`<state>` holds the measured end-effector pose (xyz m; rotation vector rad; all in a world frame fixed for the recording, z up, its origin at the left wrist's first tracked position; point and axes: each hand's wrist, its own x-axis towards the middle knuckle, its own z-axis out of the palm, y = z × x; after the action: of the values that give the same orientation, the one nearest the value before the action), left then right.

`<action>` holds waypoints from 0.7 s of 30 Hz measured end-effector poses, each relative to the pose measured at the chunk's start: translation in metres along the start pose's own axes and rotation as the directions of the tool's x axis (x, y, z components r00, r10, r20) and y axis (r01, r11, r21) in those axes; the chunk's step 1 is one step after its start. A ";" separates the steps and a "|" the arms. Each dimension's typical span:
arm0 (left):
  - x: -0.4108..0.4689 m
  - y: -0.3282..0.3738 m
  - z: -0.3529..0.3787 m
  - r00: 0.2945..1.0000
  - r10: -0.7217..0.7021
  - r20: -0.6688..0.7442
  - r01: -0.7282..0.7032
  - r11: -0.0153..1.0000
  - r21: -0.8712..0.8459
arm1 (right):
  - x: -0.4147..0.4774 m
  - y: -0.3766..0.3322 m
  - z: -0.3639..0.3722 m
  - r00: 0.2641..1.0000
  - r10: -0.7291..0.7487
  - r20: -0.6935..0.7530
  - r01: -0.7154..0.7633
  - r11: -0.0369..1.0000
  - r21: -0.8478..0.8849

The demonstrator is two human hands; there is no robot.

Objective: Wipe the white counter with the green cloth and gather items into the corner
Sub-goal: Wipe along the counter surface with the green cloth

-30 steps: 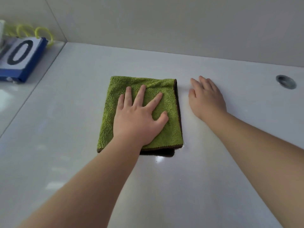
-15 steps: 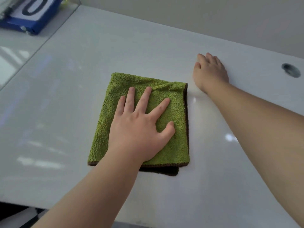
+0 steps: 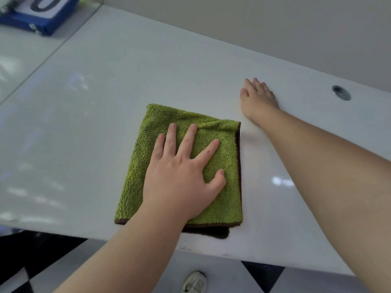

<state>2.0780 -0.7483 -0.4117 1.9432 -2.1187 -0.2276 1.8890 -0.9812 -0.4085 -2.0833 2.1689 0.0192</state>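
A folded green cloth (image 3: 220,199) with a dark brown edge lies on the white counter (image 3: 105,115), its near end close to the counter's front edge. My left hand (image 3: 182,176) presses flat on the cloth with fingers spread. Farther back and to the right of the cloth, my right hand (image 3: 257,98) rests flat on the bare counter. A blue box with a white label (image 3: 40,13) sits in the far left corner, partly cut off by the frame.
A round metal-rimmed hole (image 3: 341,93) is set into the counter at the far right. A grey wall (image 3: 254,24) runs along the back. Below the front edge I see a black-and-white floor and a white shoe (image 3: 194,282).
My left hand has drawn the cloth toward me, to the counter's front edge. My right hand stays flat on the counter, now farther behind the cloth.
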 end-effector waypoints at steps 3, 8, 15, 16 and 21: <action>-0.005 0.002 0.002 1.000 0.016 0.007 -0.016 1.000 0.009 | -0.001 -0.001 0.004 1.000 0.018 -0.010 -0.018 1.000 0.002; 0.004 0.003 0.003 1.000 -0.013 0.016 0.012 1.000 0.014 | 0.002 0.000 0.006 0.999 0.029 -0.043 -0.029 1.000 -0.003; 0.066 0.001 0.006 0.998 -0.055 0.030 0.055 0.998 -0.013 | 0.002 0.003 0.007 0.993 0.002 -0.116 -0.001 1.000 0.002; 0.079 -0.001 0.006 0.998 -0.052 0.030 0.053 0.999 -0.012 | 0.002 0.003 0.008 0.992 -0.004 -0.128 0.004 1.000 -0.003; 0.154 -0.012 0.009 0.994 -0.106 0.018 0.106 0.994 -0.019 | 0.000 0.002 0.008 0.989 0.003 -0.147 -0.002 1.000 0.012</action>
<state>2.0756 -0.9028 -0.4106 2.0513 -2.0179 -0.2846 1.8874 -0.9802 -0.4170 -2.1386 2.2472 -0.1511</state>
